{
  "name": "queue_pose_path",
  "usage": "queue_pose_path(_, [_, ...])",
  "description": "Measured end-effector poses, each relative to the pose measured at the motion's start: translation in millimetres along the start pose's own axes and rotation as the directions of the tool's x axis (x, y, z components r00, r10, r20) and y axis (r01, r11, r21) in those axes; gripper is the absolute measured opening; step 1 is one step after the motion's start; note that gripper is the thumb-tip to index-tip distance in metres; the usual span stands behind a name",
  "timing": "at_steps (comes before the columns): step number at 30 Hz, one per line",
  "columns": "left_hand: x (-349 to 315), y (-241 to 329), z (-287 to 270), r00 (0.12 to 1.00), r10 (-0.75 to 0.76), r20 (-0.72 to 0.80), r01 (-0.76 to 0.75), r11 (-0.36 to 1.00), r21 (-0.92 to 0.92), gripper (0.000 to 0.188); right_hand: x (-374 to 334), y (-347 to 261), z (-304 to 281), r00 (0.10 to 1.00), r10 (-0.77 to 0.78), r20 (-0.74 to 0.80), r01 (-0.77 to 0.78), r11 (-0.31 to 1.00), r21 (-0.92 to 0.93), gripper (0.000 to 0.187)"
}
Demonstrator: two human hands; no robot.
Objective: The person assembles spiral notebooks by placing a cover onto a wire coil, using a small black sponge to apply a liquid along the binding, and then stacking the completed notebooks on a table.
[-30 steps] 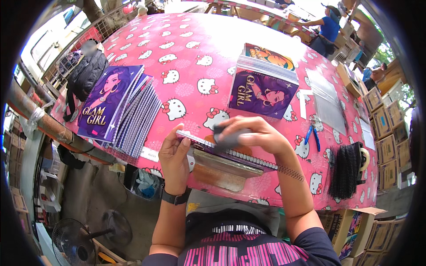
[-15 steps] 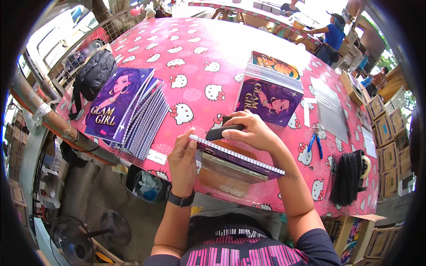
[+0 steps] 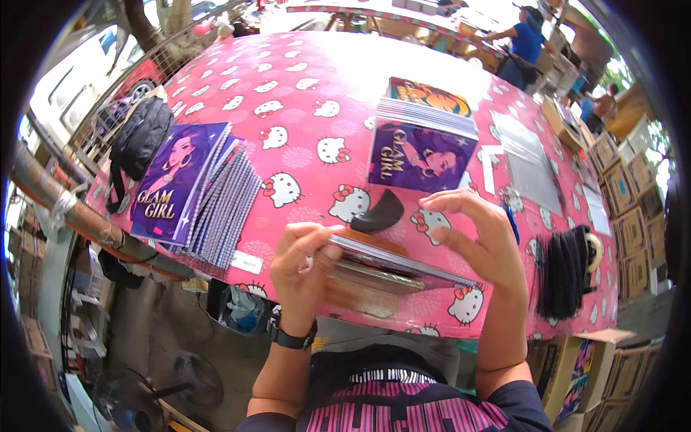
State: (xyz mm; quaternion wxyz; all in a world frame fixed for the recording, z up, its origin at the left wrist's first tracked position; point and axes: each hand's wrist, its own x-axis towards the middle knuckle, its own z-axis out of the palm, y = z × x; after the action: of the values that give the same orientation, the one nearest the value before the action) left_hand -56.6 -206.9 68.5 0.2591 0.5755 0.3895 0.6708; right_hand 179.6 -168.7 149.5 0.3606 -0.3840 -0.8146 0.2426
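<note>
In front of me a spiral notebook is tilted up, its edge towards me. Its left end is pinched between the thumb and fingers of my left hand. My right hand hovers over the notebook's right part, fingers apart and holding nothing. A black curved tool lies on the table just beyond the notebook; I cannot make out its exact kind. Below the notebook, nearer me, is a wooden block with a greyish bar along it, partly blurred.
A stack of purple-covered notebooks stands at left by a black backpack. Another notebook stack sits farther back. At right are clear plastic sheets, black coils and a tape roll. Co-workers stand beyond the pink table.
My right hand has let go of the black tool, which now rests on the table, and moved right with its fingers spread. My left hand keeps its pinch on the notebook.
</note>
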Motion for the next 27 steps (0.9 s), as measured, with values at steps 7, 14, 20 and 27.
queue_pose_path(7, [11.4,44.9,41.0,0.956,0.249,0.155,-0.241,0.968,-0.068,0.023,-14.7,-48.0,17.5,0.957,-0.179,-0.229,0.211,0.969,0.125,0.031])
queue_pose_path(14, [7.0,47.5,43.2,0.924,0.294,0.246,-0.255,0.950,-0.178,0.021,-25.4,-52.3,7.6,0.958,-0.252,-0.136,0.265,0.961,0.080,0.022])
queue_pose_path(20, [5.4,41.8,52.6,0.910,0.312,0.273,-0.360,0.921,0.147,0.020,-32.6,-48.9,13.5,0.942,-0.248,-0.225,0.253,0.968,-0.009,0.025])
queue_pose_path(27, [24.4,29.8,-30.2,0.927,0.375,0.001,-0.184,0.452,0.873,0.022,-19.0,-36.1,-2.4,0.889,-0.238,-0.392,0.217,0.971,-0.100,0.068])
